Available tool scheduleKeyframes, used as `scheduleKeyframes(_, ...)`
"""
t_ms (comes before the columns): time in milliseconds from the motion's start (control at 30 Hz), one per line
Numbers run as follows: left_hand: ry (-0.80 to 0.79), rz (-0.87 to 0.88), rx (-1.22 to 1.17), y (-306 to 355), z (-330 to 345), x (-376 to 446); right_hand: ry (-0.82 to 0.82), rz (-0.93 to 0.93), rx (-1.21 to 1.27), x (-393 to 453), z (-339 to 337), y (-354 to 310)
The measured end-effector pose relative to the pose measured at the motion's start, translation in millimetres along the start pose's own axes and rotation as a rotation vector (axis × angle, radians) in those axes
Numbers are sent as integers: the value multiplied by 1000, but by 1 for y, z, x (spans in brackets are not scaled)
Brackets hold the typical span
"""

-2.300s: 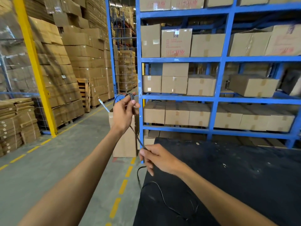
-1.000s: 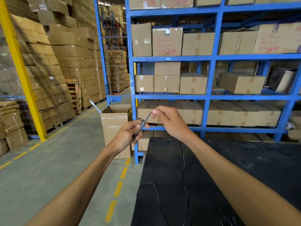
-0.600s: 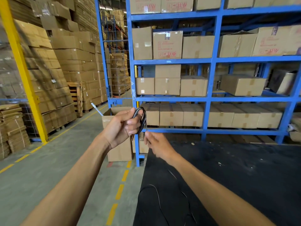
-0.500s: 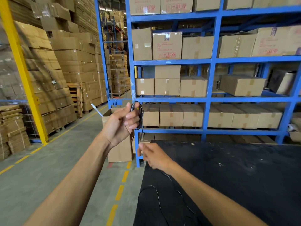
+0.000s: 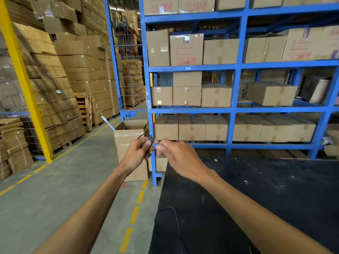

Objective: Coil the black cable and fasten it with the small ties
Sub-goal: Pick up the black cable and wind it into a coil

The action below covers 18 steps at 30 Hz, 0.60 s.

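My left hand [image 5: 136,154] is closed around a small coil of thin black cable [image 5: 149,138], several loops showing above its fingers. My right hand [image 5: 180,159] sits right beside it, fingertips pinching the cable strand next to the coil. A loose stretch of the same black cable [image 5: 176,219] curves over the near left part of the black table [image 5: 266,198] below my forearms. I see no ties.
An open cardboard box [image 5: 128,138] with a white stick poking out stands on the floor behind my hands. Blue shelving [image 5: 236,85] full of cartons rises beyond the table. Stacked cartons and a yellow post [image 5: 22,79] line the left aisle.
My left hand has come down with the coil. My right hand has risen from the table edge to meet it, bringing more cable up to the loops.
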<state>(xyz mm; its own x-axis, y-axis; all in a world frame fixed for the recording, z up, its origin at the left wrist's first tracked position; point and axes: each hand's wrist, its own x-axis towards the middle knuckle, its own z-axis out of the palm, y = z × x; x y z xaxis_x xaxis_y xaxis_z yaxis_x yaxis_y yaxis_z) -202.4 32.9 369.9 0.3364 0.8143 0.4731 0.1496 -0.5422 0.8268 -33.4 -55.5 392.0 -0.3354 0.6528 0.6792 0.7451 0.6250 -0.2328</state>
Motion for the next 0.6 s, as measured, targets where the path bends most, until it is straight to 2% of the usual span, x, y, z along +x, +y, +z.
scheduleKeyframes(133, -193, -97, -140, 8, 1, -6, 168, 125, 22, 15, -7, 27)
scheduleKeyframes(233, -248, -156, -334, 25, 0, -2, 250, 245, 229, 28, -8, 40)
scheduleKeyframes(333, -332, -146, -476, 37, -5, -2, 278, 321, 382, 28, -1, 48)
scheduleKeyframes(400, -363, -144, -625, 44, -6, -1, 206, 374, 448, 21, 11, 50)
scheduleKeyframes(467, -363, -124, -784, 54, -7, 2, 60, 420, 517, 9, 26, 49)
scheduleKeyframes(533, -315, -69, -934, 63, -9, 8, -77, 405, 513, -8, 42, 45)
scheduleKeyframes(600, -201, -31, -970, 68, -7, 16, -141, 351, 549, -24, 57, 37)
